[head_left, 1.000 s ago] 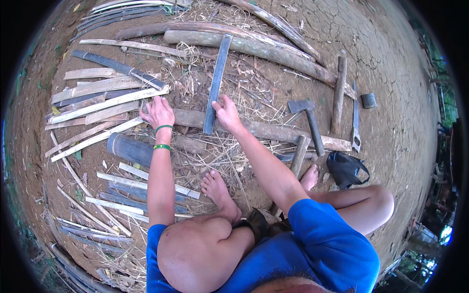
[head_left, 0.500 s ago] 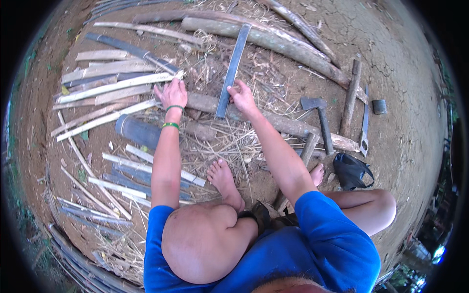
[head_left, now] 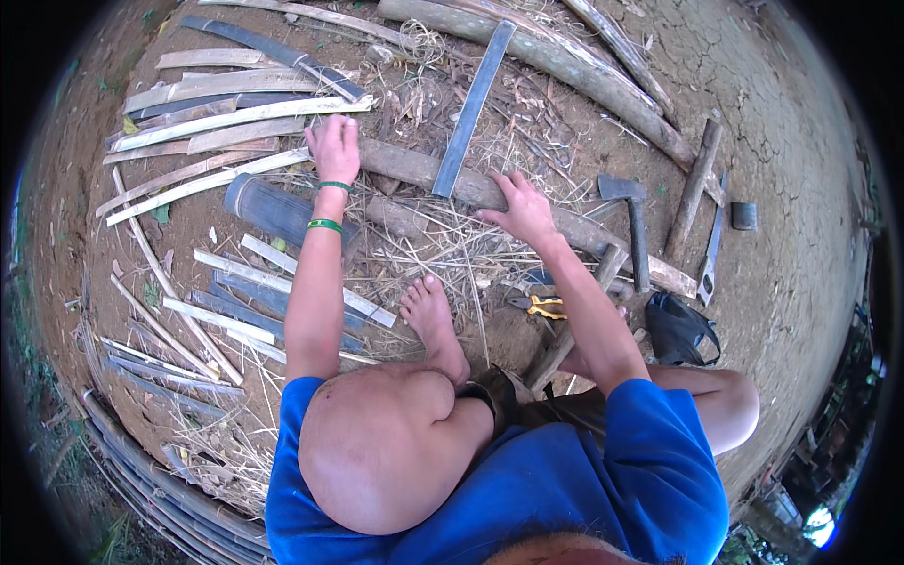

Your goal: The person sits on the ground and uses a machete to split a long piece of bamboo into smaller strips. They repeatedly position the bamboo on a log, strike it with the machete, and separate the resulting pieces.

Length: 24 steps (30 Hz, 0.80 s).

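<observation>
My left hand point(head_left: 334, 151) is beside the inner ends of the split bamboo strips point(head_left: 212, 121), near the log's left end. Its fingers are curled down, and anything in them is hidden. My right hand point(head_left: 523, 209) is spread over the log point(head_left: 405, 165), thumb apart, holding nothing. Just left of it, a dark, flat bamboo strip point(head_left: 476, 104) lies across the log, pointing away from me. A thick dark bamboo section point(head_left: 268, 209) lies near my left wrist, with a short wood piece point(head_left: 395, 218) to its right.
A hatchet point(head_left: 633, 226), saw point(head_left: 713, 250) and dark cylindrical piece point(head_left: 743, 216) lie to the right. Yellow-handled pliers point(head_left: 544, 307) lie near my right forearm, a black bag point(head_left: 678, 330) by my leg. Long poles point(head_left: 556, 66) lie at the far side; shorter strips point(head_left: 254, 273) lie left.
My right hand has let go of the dark bamboo strip and moved right and down onto the log. My left hand has drawn back slightly from the pale strip's end. The yellow-handled pliers now show.
</observation>
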Tool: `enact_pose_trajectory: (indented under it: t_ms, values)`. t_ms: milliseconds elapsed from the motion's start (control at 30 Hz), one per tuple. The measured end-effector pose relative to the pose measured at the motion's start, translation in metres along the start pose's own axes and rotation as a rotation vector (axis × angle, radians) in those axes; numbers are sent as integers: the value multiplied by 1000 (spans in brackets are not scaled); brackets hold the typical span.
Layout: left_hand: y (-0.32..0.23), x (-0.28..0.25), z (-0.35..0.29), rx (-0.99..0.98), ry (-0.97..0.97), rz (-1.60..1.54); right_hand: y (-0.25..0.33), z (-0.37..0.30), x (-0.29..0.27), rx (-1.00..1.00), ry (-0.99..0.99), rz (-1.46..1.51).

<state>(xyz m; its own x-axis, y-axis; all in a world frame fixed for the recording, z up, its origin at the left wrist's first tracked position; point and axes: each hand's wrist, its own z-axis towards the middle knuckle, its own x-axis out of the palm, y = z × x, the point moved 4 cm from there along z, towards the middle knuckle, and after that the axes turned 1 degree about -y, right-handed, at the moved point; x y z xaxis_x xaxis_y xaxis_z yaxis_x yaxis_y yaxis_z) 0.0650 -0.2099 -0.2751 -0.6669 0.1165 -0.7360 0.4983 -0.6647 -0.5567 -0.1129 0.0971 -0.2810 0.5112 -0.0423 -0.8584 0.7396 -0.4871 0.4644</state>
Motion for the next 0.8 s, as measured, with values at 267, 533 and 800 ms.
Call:
enact_pose_trajectory:
  t_ms: [267,533,800]
  values:
    - [-16,4,-80,-204,78,-236,-9,-1,3,-41,-110,71]
    - [-41,22,-102,87,316,20,-13,7,-4,-25,-94,70]
    - [-63,4,-117,-74,445,312,-18,7,-2,-24,-44,85]
